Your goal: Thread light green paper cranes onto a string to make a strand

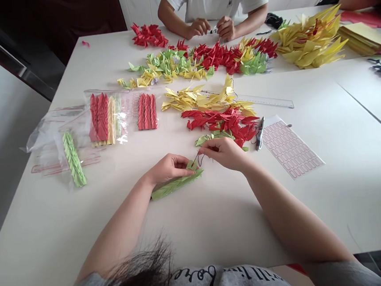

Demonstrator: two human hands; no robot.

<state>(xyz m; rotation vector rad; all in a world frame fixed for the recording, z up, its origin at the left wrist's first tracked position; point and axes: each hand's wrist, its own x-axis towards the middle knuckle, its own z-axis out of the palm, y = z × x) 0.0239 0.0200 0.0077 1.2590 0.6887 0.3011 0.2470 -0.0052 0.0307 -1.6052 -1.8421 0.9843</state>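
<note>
My left hand [168, 168] is closed on the end of a stacked strand of green folded-paper cranes [176, 187], which lies slanted on the table. Just right of it, my right hand [226, 153] pinches a thin dark thread [200, 161] that loops down to the strand's tip. Whether a needle is on the thread is too small to tell. Past my right hand lie loose green paper cranes [206, 138], red paper cranes [221, 119] and yellow paper cranes [196, 99].
Bagged crane strands [100, 119], a bagged green strand [74, 160] and red strands [147, 112] lie left. To the right are a pen [260, 133], label sheet [291, 147] and ruler [267, 101]. Opposite, a person's hands [225, 27] work behind more cranes [170, 64].
</note>
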